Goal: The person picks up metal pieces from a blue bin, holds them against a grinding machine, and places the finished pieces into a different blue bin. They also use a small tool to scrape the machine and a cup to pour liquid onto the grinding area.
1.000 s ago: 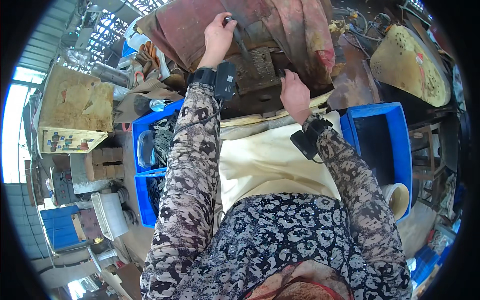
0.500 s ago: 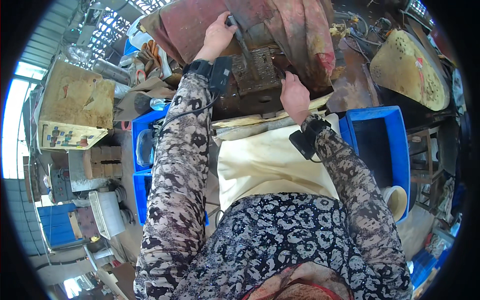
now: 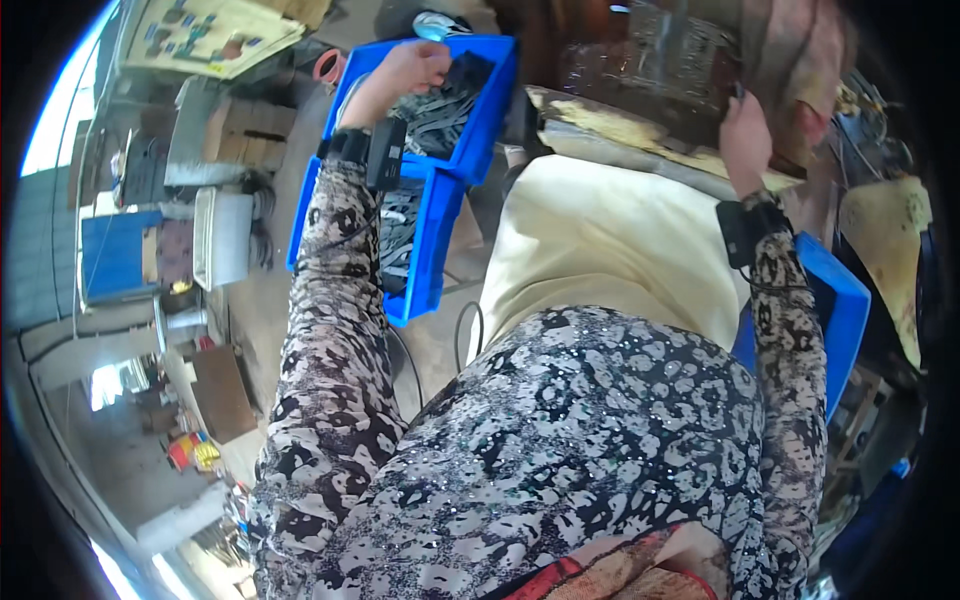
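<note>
My left hand is over the far blue bin at the left, its fingers curled together at the edge of a heap of grey, flat, strip-like pieces. Whether a piece is between those fingers is hidden. Beside the dark, wet-looking machine bed, my right hand is closed, slightly blurred. A thin dark tip sticks out of its fingers; the kind of thing cannot be made out. Below the bed edge, a cream apron covers my lap.
A second blue bin with similar grey pieces adjoins the first, nearer me. Ragged boards edge the machine bed. Reddish cloth hangs at its right. Another blue bin stands beside my right forearm. A control box is far left.
My left hand has let go of the metal bar on the machine and moved left and nearer, over the blue bin. The view has swung left; my right hand stays beside the machine.
</note>
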The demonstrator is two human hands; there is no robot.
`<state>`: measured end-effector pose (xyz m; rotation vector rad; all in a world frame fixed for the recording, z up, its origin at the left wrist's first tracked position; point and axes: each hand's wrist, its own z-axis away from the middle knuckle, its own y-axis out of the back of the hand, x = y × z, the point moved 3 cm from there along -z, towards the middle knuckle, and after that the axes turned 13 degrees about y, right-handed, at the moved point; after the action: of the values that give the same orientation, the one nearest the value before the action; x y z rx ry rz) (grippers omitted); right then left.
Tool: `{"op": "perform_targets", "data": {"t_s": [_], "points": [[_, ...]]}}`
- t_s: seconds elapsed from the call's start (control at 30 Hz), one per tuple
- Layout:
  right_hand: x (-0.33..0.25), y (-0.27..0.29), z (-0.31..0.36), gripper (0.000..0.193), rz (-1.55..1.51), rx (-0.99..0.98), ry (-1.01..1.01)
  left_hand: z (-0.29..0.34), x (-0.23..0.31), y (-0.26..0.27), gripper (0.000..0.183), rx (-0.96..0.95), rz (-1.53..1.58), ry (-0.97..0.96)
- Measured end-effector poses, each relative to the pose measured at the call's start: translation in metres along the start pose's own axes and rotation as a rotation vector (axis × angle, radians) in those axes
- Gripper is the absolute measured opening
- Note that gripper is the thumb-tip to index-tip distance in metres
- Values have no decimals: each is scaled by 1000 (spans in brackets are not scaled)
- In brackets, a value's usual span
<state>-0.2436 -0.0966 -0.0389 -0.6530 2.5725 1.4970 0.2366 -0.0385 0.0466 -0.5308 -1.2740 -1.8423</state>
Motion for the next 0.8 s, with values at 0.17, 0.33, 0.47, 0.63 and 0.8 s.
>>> {"op": "perform_targets", "data": {"t_s": [0.17, 0.33, 0.47, 0.63, 0.8], "points": [[6, -4, -3, 31, 8, 8, 60, 26, -129, 14, 25, 196, -423, 102], [9, -5, -5, 28, 46, -82, 26, 39, -195, 10, 25, 403, -450, 133], [9, -4, -6, 29, 34, -119, 7, 39, -187, 9, 22, 578, -478, 149], [0, 3, -6, 29, 28, -129, 8, 15, -176, -5, 22, 612, -366, 37], [-13, 5, -8, 27, 15, -167, 35, -15, -184, 0, 27, 546, -467, 107]]}}
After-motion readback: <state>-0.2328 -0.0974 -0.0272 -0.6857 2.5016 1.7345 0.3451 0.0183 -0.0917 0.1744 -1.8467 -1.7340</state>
